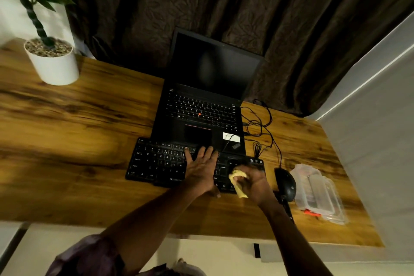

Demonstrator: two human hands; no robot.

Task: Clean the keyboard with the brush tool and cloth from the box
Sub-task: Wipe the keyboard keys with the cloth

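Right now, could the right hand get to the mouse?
Probably yes. The mouse sits just to the right of the right hand, with nothing between them. But that hand grips the yellow cloth on the keyboard, so it would likely need to let go first.
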